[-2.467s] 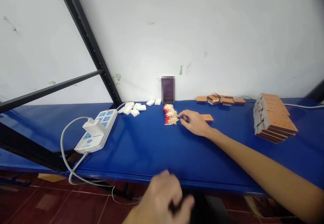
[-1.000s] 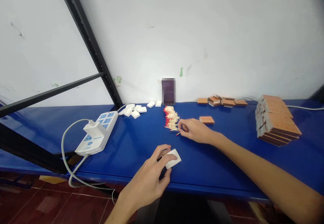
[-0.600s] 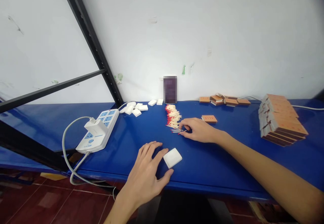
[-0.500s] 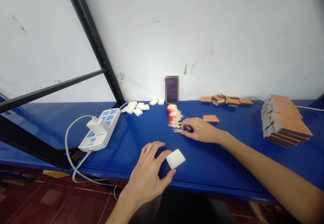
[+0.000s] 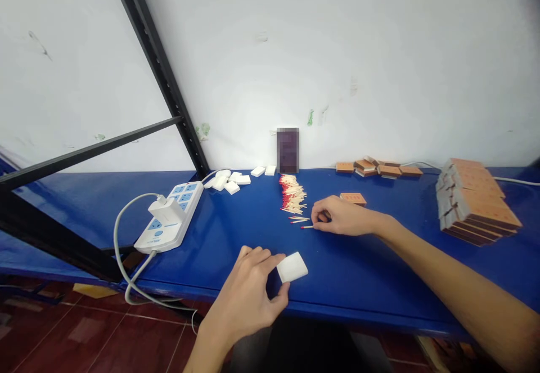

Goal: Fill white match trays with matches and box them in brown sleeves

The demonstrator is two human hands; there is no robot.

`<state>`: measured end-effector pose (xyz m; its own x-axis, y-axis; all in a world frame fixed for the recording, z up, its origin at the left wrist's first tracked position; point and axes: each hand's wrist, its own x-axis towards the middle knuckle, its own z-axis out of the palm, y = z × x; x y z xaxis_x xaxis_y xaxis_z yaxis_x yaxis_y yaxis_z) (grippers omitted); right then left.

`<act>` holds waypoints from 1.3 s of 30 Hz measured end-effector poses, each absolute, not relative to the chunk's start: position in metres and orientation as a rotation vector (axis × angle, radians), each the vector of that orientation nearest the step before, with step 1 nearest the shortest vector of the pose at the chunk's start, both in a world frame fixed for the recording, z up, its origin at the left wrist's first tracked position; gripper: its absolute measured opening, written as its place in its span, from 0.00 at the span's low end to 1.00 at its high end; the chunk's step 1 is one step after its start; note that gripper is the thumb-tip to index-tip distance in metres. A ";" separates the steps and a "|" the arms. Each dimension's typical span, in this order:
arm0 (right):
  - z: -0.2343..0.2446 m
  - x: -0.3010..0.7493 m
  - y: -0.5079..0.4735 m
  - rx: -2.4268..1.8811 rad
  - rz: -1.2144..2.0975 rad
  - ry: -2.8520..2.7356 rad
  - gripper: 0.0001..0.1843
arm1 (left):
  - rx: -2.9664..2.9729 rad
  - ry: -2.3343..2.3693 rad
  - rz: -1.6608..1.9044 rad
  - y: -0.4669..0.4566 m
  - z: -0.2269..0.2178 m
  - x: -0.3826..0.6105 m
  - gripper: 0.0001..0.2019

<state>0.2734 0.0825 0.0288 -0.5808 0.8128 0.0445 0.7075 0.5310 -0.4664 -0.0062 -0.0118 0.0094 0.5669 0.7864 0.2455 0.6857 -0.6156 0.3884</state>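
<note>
My left hand (image 5: 248, 294) rests at the front edge of the blue table (image 5: 236, 227), its curled fingers and thumb touching a small white tray (image 5: 292, 267) that lies flat. My right hand (image 5: 343, 216) is further back, fingers pinched on a red-tipped match (image 5: 306, 227) that it pulls away from the pile of matches (image 5: 292, 196). A few loose matches lie between the pile and the hand. A single orange matchbox sleeve (image 5: 353, 198) sits just behind my right hand.
A white power strip (image 5: 171, 218) with a plugged adapter and cable lies at the left. Several white trays (image 5: 230, 181) and several orange sleeves (image 5: 377, 167) sit by the wall. A stack of orange matchboxes (image 5: 475, 201) stands at the right. A black metal frame (image 5: 156, 69) crosses the left.
My left hand came up from below the table and set the white tray down, then curled against it. My right hand drew matches out of the pile and shifted slightly right.
</note>
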 end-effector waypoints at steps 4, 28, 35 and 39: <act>0.026 0.260 0.078 -1.269 0.533 -2.488 0.05 | 2.537 1.212 0.525 -0.007 0.006 -0.008 0.21; 0.005 0.256 0.105 -1.461 0.261 -2.294 0.10 | 2.568 1.226 0.596 -0.005 -0.002 -0.006 0.22; 0.020 0.260 0.086 -1.376 0.348 -2.439 0.06 | 2.581 1.206 0.621 -0.004 0.000 -0.006 0.23; 0.024 0.260 0.082 -1.400 0.307 -2.517 0.06 | 2.566 1.190 0.589 -0.003 0.000 -0.006 0.23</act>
<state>0.2601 0.0821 0.0239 -0.5099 0.8532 0.1098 0.8017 0.5176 -0.2990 -0.0058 -0.0029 0.0001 0.5840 0.7711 0.2537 0.6692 -0.6342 0.3873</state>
